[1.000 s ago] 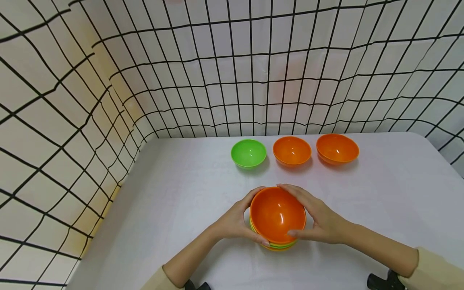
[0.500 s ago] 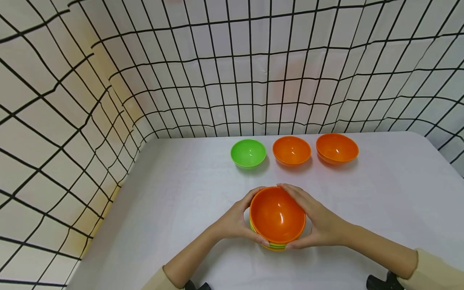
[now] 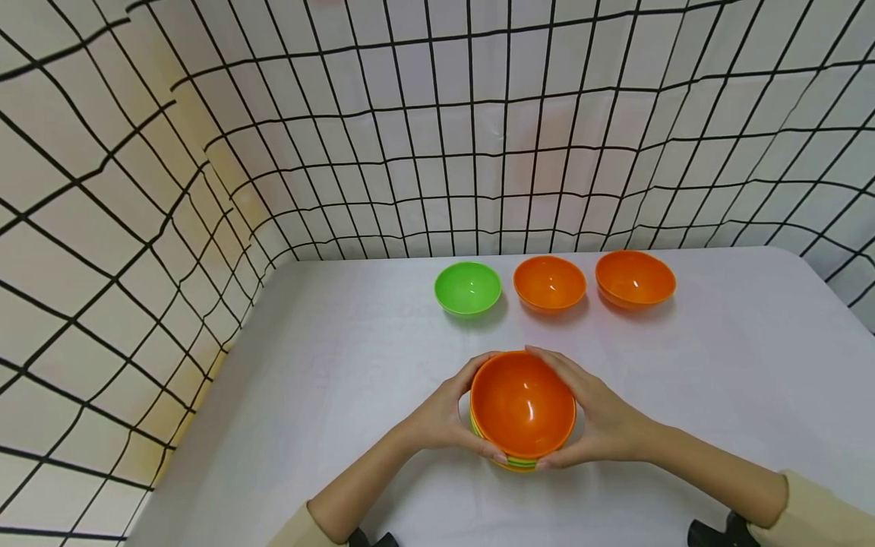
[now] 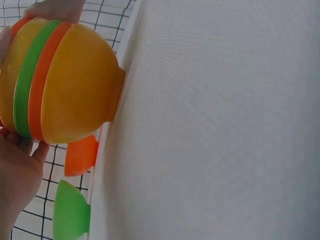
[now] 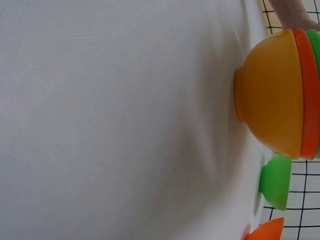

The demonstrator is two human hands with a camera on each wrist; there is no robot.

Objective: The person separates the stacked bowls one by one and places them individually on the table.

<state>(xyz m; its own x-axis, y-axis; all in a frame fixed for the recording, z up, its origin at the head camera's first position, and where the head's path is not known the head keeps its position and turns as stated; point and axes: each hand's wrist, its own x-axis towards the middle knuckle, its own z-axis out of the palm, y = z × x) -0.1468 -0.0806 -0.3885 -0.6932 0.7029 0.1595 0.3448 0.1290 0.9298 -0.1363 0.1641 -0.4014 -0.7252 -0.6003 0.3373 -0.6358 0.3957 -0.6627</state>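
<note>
The stack of bowls [image 4: 37, 80] is near the front middle of the table [image 3: 342, 342], its mouth facing up and its foot down to the table; its long axis runs roughly upright through the nested bowls. The left hand [image 3: 454, 418] and the right hand [image 3: 608, 418] are curved around its two sides, thumbs at the front, gripping it between them. The fingertips at the far side are partly hidden, and both wrist views cut the stack at the edge; whether the foot touches the cloth is hard to make out. One second ago the right thumb lay over the top rim; now it presses outside, below the rim. Behind, the green bowl [image 3: 468, 289], the middle orange bowl [image 3: 550, 284] and the right-end orange bowl [image 3: 636, 279] have kept their places.
</note>
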